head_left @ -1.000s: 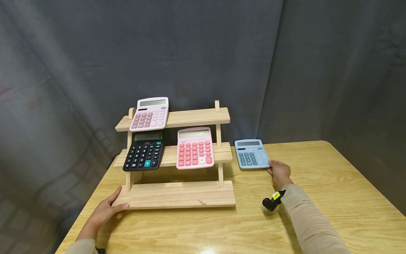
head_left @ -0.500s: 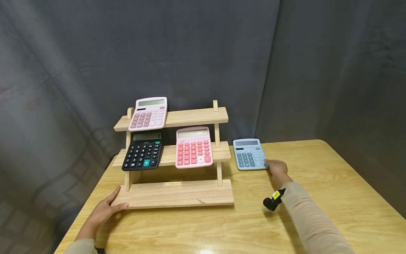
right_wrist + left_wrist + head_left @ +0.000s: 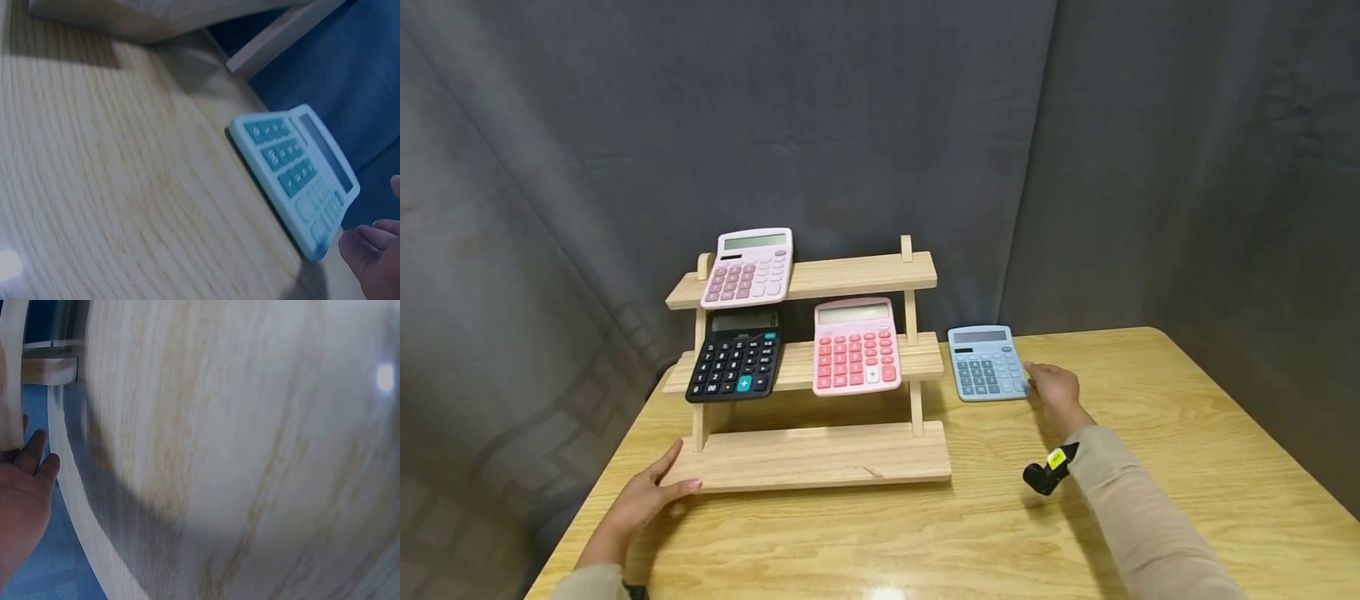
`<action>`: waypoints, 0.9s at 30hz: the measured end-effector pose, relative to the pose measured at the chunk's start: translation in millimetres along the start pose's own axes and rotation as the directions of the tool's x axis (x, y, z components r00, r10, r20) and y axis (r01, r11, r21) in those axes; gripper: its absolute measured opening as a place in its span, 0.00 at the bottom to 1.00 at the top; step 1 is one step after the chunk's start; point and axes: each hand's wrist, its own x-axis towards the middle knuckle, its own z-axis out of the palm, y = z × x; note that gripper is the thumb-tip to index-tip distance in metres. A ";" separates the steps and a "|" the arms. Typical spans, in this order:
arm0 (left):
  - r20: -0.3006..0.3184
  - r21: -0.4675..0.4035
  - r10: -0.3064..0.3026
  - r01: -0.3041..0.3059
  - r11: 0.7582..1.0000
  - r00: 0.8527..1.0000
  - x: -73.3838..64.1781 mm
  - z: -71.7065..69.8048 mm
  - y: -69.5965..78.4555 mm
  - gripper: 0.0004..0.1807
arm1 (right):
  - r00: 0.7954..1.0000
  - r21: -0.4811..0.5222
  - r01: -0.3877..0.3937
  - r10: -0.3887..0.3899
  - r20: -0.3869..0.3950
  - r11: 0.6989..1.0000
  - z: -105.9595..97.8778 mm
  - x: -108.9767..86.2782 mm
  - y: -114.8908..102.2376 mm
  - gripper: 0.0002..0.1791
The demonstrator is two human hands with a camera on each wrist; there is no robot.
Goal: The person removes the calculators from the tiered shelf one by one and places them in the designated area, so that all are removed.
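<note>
A light blue calculator (image 3: 987, 364) lies on the table to the right of a three-tier wooden display shelf (image 3: 820, 458). Just off its right edge is my right hand (image 3: 1054, 392), fingers loose; a small gap shows between the hand (image 3: 375, 256) and the calculator (image 3: 294, 175) in the right wrist view. My left hand (image 3: 643, 500) grips the left end of the bottom tier, thumb on its front edge. The top tier bears a pale pink calculator (image 3: 749, 267) at the left. On the middle tier lean a black calculator (image 3: 735, 357) and a pink calculator (image 3: 855, 348).
A light wood table (image 3: 1150, 433) carries everything and extends to the right. Dark grey curtain (image 3: 850, 125) hangs close behind the shelf. A black wrist device (image 3: 1047, 472) sticks out from the right sleeve over the table.
My right fingers were at the light blue calculator's lower right corner and have come away from it. The head view has shifted slightly. My left hand keeps its grip on the shelf.
</note>
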 end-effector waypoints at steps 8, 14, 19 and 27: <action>0.001 0.001 0.000 0.000 1.000 1.000 0.3 -1.2 0.2 0.50 | 0.998 0.233 -0.048 0.041 0.037 0.971 8.1 -7.4 -10.5 0.24; -0.008 0.008 -0.017 0.018 1.000 1.000 -0.9 -0.4 -1.7 0.50 | 0.986 0.401 -0.069 0.001 0.169 0.913 10.5 22.7 7.2 0.26; -0.017 0.010 -0.027 0.027 1.000 0.999 -0.1 0.8 -2.9 0.49 | 0.970 0.447 -0.060 -0.053 0.237 0.892 14.8 27.4 3.6 0.27; -0.034 0.006 -0.025 0.026 1.000 0.999 1.4 0.7 -4.9 0.50 | 0.929 0.512 -0.061 -0.138 0.342 0.857 21.8 -48.5 -57.5 0.18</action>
